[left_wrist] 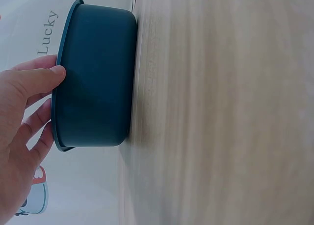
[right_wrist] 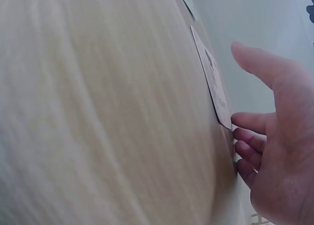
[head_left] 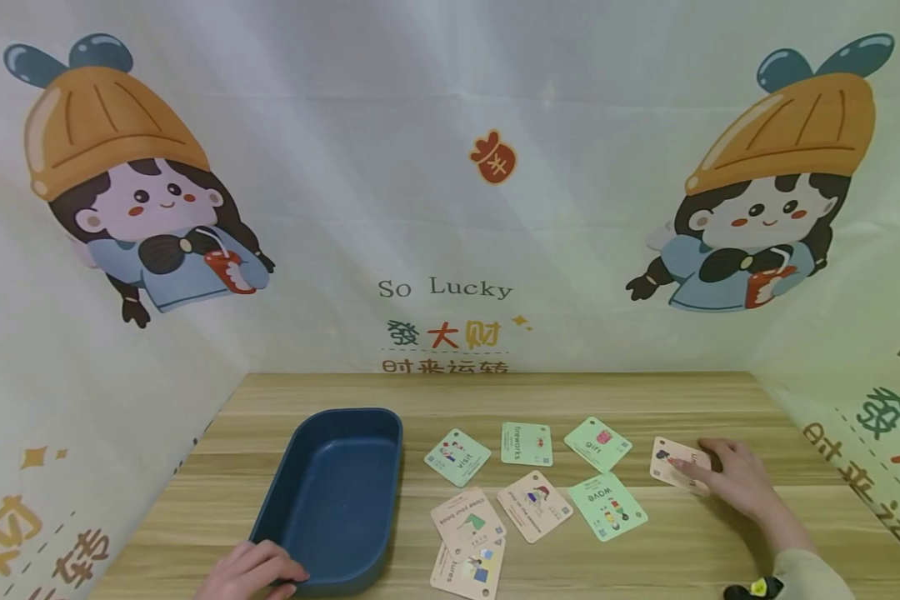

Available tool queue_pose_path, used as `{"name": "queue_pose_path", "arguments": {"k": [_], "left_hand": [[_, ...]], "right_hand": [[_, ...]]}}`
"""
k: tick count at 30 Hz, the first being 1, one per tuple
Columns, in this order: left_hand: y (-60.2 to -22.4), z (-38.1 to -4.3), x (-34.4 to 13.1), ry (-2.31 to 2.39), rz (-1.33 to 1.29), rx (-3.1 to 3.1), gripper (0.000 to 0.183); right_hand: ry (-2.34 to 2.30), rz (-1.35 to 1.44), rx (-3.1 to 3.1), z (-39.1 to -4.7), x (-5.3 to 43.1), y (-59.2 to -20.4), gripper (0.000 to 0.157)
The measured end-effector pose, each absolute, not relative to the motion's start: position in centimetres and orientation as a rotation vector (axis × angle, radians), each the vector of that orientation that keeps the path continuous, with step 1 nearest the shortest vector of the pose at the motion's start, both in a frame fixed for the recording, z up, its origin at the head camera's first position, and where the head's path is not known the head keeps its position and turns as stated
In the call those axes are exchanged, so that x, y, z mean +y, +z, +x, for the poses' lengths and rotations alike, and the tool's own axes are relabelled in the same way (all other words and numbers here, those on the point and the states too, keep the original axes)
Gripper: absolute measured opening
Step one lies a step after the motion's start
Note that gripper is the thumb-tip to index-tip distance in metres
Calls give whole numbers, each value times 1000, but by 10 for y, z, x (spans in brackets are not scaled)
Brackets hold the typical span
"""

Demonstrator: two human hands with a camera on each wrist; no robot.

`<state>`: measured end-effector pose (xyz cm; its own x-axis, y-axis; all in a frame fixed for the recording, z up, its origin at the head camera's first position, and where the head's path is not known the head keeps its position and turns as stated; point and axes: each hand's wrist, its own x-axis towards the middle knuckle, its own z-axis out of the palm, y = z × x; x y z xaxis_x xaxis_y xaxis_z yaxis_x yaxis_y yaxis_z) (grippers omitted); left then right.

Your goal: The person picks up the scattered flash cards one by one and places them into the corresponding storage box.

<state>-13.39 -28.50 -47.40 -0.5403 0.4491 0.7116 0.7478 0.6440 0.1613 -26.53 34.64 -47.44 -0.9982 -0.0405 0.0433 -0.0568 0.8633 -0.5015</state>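
At the near left corner of a dark blue plastic bin (head_left: 345, 500), my left hand (head_left: 251, 571) pinches the rim, the thumb outside and the fingers over the inner side in the left wrist view. The bin stands upright on the table, with nothing seen in it. Over on the right, my right hand (head_left: 742, 479) is at a pink picture card (head_left: 663, 467) lying flat. In the right wrist view, the fingertips (right_wrist: 238, 119) are at the card's edge and the thumb (right_wrist: 250, 58) stands apart from its face.
Several green cards, among them a visit card (head_left: 457, 457) and a wave card (head_left: 609, 507), lie mid-table. Pink cards lie nearer, one (head_left: 468, 521) overlapping another (head_left: 457, 575). A small black object (head_left: 753, 588) is by the right sleeve. Printed cloth (head_left: 450, 208) hangs behind.
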Motion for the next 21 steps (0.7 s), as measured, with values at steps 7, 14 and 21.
{"name": "queue_pose_path", "arguments": {"k": [7,14,21], "left_hand": [[-475,-134,-285,-605,-918,-2221,33],[-475,-134,-285,-596,-913,-2216,34],[-474,-134,-284,-584,-900,-2227,51]], "right_hand": [[789,92,-3016,-266,347,-472,86],[734,140,-3027,-267,348,-469,87],[761,157,-2991,-264,349,-471,86]]}}
